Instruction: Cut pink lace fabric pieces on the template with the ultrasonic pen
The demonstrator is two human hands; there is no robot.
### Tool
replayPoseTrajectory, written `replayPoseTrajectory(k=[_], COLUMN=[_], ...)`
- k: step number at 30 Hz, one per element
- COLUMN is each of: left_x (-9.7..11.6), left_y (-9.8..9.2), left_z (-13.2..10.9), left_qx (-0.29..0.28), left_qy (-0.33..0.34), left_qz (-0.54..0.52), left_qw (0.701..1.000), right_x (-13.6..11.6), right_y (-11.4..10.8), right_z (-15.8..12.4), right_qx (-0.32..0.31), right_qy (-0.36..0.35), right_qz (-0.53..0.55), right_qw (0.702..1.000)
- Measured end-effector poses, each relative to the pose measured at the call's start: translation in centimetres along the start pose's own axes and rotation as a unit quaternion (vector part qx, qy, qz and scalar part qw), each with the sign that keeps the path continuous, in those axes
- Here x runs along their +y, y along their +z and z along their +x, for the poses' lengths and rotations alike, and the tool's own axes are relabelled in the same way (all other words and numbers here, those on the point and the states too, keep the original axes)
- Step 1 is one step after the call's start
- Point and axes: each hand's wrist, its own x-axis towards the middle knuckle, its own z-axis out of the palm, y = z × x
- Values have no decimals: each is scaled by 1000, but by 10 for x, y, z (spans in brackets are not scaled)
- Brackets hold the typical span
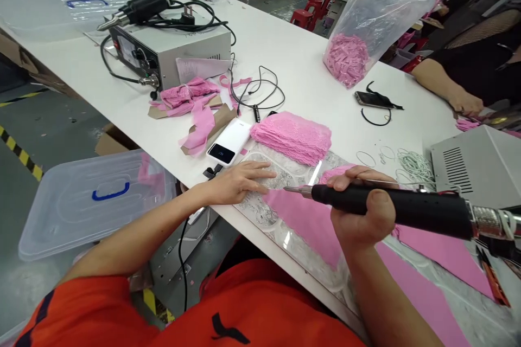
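Observation:
My right hand (pixel 362 211) is wrapped round a black handheld tool (pixel 407 209) with a metal tip pointing left. The tip hovers over a pink fabric piece (pixel 305 217) lying on a clear plastic sheet (pixel 280 173) on the white table (pixel 293 65). My left hand (pixel 240 181) lies flat with fingers stretched out, pressing the left edge of the pink fabric and the plastic sheet. A stack of pink lace pieces (pixel 293 138) sits just beyond the hands.
A white power bank (pixel 228 143) lies left of the stack. A grey control box (pixel 171 51) with a second black tool stands at the back left. A plastic bag of pink bits (pixel 366 27), a phone (pixel 370 99), another grey box (pixel 480 162) and another person's arm (pixel 448 87) are to the right.

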Motion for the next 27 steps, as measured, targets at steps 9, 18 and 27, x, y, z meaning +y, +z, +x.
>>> replayPoseTrajectory(k=[9, 18, 27], left_x=[2, 2, 3], left_y=[-4, -1, -1], left_z=[0, -1, -1], left_qx=[-4, -21, -25], left_qy=[17, 17, 9], left_qz=[32, 53, 48], left_qw=[999, 998, 998], right_x=[-3, 2, 3], right_y=[-25, -28, -29], right_z=[18, 20, 20], right_qx=[56, 75, 70], right_qy=[-7, -11, -6], right_qz=[-23, -45, -47], right_qw=[998, 996, 996])
